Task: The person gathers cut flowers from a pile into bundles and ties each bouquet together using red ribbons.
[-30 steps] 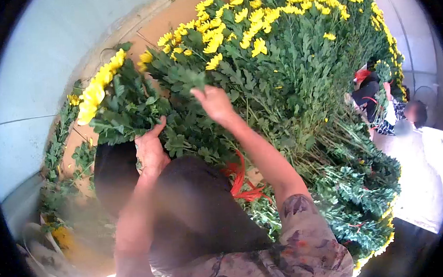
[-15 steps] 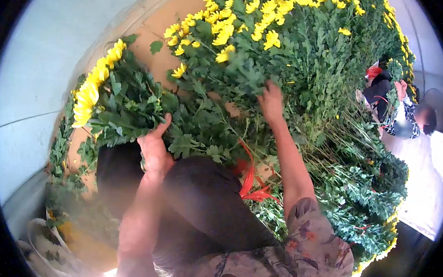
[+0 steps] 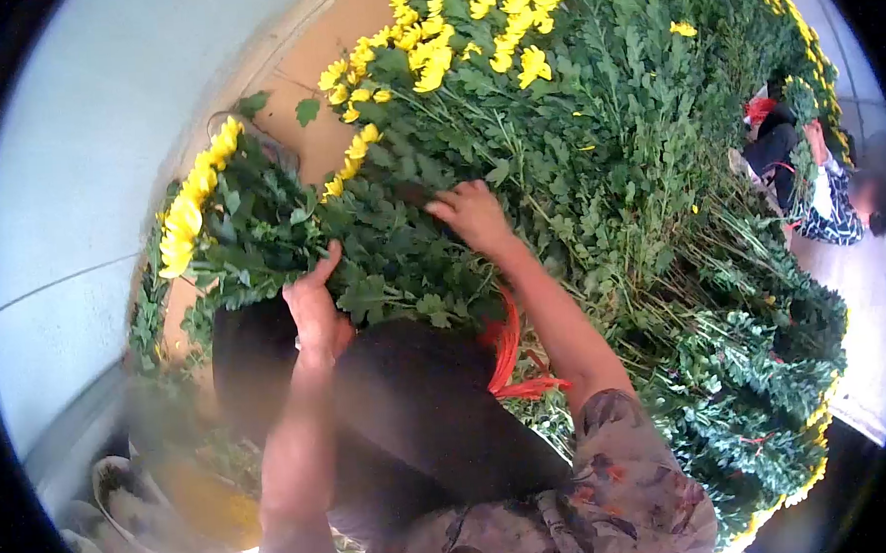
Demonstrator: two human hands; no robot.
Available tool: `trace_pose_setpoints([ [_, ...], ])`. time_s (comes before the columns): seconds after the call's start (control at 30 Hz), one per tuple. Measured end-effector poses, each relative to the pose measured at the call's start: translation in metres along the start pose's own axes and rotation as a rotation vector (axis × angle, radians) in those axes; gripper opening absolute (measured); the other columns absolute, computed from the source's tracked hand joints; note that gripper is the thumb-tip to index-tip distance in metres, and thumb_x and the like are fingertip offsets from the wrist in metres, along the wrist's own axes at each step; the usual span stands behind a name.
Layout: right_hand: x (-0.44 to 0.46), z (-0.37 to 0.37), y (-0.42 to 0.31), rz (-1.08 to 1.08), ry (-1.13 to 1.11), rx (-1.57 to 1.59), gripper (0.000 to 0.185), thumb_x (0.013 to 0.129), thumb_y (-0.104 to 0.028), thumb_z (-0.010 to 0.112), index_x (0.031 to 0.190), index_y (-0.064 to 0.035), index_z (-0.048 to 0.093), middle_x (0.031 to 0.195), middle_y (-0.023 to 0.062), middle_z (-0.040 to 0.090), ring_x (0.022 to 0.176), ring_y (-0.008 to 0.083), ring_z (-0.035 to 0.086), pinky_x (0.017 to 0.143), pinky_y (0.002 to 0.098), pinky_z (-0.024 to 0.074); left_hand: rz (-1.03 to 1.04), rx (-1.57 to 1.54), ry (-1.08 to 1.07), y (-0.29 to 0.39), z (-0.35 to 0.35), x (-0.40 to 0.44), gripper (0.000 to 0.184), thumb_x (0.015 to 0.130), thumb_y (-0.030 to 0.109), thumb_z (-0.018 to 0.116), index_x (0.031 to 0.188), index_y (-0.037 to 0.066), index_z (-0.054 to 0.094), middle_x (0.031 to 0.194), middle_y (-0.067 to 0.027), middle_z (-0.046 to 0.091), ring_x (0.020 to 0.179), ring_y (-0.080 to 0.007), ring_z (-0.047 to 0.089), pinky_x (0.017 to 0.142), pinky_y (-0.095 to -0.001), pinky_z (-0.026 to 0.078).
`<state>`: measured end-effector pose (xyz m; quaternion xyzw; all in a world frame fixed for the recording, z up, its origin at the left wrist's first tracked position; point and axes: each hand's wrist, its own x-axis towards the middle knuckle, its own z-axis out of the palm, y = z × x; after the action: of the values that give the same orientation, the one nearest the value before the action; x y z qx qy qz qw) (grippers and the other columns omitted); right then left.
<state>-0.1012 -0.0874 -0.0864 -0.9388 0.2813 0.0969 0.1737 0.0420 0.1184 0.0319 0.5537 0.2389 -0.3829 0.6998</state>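
The left grip, thumb raised and fingers curled, holds the near end of the chrysanthemum bunch, its yellow heads aimed left, while the half-curled right grip, its hold unclear, touches leafy chrysanthemums rightward.

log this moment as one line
left hand: holding flower bunch | right hand: over leafy stems, grip unclear | red strips: beside knee | co-worker: far right
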Motion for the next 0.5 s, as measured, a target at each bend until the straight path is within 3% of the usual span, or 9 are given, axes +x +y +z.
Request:
trace_pose_setpoints([
  [0.07,-0.003,-0.002,0.022,0.079,-0.054,0.325,0.045,0.084,-0.049,0.057,0.107,-0.0105,0.064,0.103,0.0141,0.063,0.094,0.0331,0.057,0.085,0.0456,0.0439,0.035,-0.007,-0.030,0.000,0.003,-0.002,0.030,0.078,0.003,0.069,0.105,0.000,0.058,0.097,-0.0061,0.061,0.085,-0.0194,0.058,0.078,-0.0360,0.049],
  [0.1,-0.009,-0.009,0.027,0.074,-0.054,0.323,0.045,0.084,-0.049,0.057,0.107,-0.0105,0.064,0.103,0.0141,0.063,0.094,0.0331,0.057,0.085,0.0456,0.0439,0.082,0.001,-0.074,0.000,0.006,-0.003,0.029,0.077,0.002,0.069,0.104,0.000,0.058,0.097,-0.0057,0.061,0.085,-0.0193,0.058,0.079,-0.0360,0.049],
  [0.2,-0.020,-0.029,0.036,0.324,-0.059,0.606,0.040,0.088,-0.034,0.058,0.115,-0.0052,0.059,0.106,0.0153,0.063,0.092,0.0289,0.060,0.085,0.0351,0.0456,0.092,-0.024,-0.082,0.002,0.007,-0.004,0.029,0.077,0.001,0.069,0.104,0.000,0.057,0.096,-0.0046,0.061,0.085,-0.0180,0.057,0.078,-0.0360,0.049],
  [0.27,-0.027,-0.036,0.047,0.347,0.059,0.983,0.041,0.091,-0.026,0.057,0.123,0.0007,0.052,0.108,0.0072,0.062,0.098,0.0159,0.055,0.088,0.0311,0.0416,0.068,-0.051,-0.108,0.003,0.009,-0.010,0.032,0.078,0.000,0.068,0.107,0.001,0.056,0.099,-0.0043,0.060,0.087,-0.0177,0.057,0.079,-0.0356,0.049],
  [0.3,-0.031,-0.040,0.050,0.347,0.057,0.983,0.041,0.091,-0.026,0.057,0.123,0.0007,0.052,0.108,0.0072,0.062,0.098,0.0159,0.055,0.088,0.0311,0.0416,0.067,-0.051,-0.106,-0.004,0.001,-0.004,0.032,0.078,0.000,0.068,0.107,0.001,0.056,0.099,-0.0043,0.060,0.087,-0.0177,0.057,0.079,-0.0356,0.049],
  [0.33,-0.035,-0.045,0.050,0.386,0.093,1.116,0.044,0.091,-0.026,0.056,0.124,0.0022,0.050,0.114,0.0079,0.060,0.103,0.0150,0.053,0.091,0.0298,0.0398,0.305,0.237,-0.149,-0.010,-0.007,0.003,0.032,0.078,0.001,0.068,0.108,0.001,0.056,0.100,-0.0045,0.060,0.088,-0.0178,0.057,0.079,-0.0354,0.048],
  [0.4,-0.040,-0.062,0.042,0.441,0.119,1.311,0.050,0.092,-0.026,0.055,0.130,0.0041,0.045,0.124,0.0101,0.054,0.113,0.0153,0.048,0.097,0.0283,0.0359,0.547,0.520,-0.184,-0.011,-0.009,0.007,0.033,0.078,0.001,0.068,0.109,0.002,0.056,0.101,-0.0046,0.060,0.089,-0.0178,0.057,0.080,-0.0353,0.048],
  [0.47,-0.044,-0.066,0.042,0.449,0.111,1.385,0.050,0.093,-0.026,0.055,0.131,0.0040,0.043,0.125,0.0101,0.053,0.114,0.0158,0.048,0.098,0.0290,0.0356,0.082,-0.028,-0.140,-0.002,0.005,0.000,0.034,0.078,0.001,0.068,0.110,0.002,0.055,0.102,-0.0049,0.060,0.090,-0.0178,0.057,0.081,-0.0349,0.048],
  [0.5,-0.046,-0.070,0.040,0.464,0.105,1.461,0.051,0.093,-0.026,0.054,0.133,0.0039,0.042,0.127,0.0100,0.053,0.114,0.0163,0.048,0.098,0.0298,0.0353,0.091,-0.035,-0.137,0.001,0.009,-0.005,0.034,0.078,0.001,0.068,0.110,0.002,0.055,0.102,-0.0049,0.060,0.090,-0.0178,0.057,0.081,-0.0349,0.048],
])
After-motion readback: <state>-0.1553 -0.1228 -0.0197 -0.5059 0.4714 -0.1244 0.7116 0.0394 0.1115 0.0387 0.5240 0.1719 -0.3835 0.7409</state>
